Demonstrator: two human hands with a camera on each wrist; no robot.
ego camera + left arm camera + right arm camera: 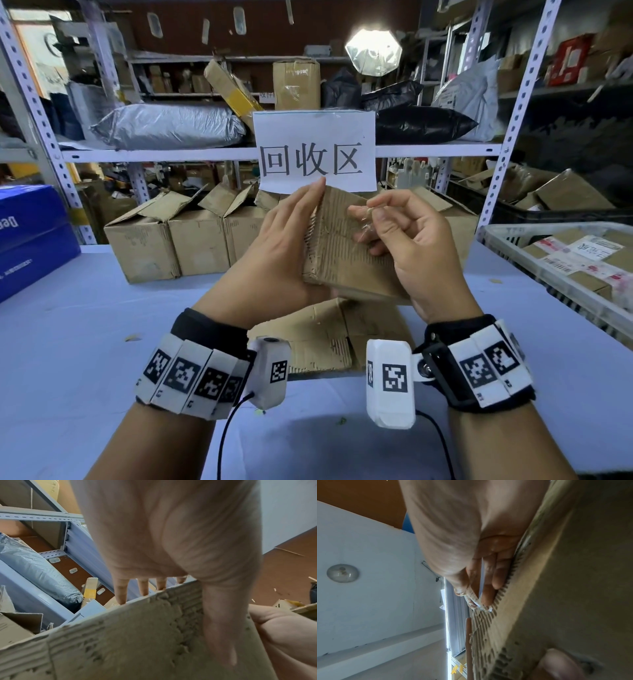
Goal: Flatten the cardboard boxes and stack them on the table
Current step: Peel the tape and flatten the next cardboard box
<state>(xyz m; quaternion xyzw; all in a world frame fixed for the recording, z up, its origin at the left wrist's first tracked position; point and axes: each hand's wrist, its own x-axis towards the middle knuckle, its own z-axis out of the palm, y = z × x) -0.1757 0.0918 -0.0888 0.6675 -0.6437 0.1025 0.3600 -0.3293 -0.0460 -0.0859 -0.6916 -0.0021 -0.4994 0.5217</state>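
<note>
A small brown cardboard box (346, 253) with torn, ribbed faces is held up over the table's middle. My left hand (281, 243) grips its left side, with the thumb (219, 628) across the front face (137, 642) and the fingers behind. My right hand (390, 233) is at the box's right side and pinches a strip of clear tape (364, 219) between thumb and forefinger. In the right wrist view the tape (477, 601) lifts off the box's torn edge (505, 601). A flattened cardboard box (322, 339) lies on the table below my hands.
A row of open cardboard boxes (171, 240) stands along the table's (85, 342) back edge under a paper sign (317, 150). A blue box (30, 236) sits at the left. At the right stands a white crate (507, 253) of parcels. Shelves of parcels rise behind.
</note>
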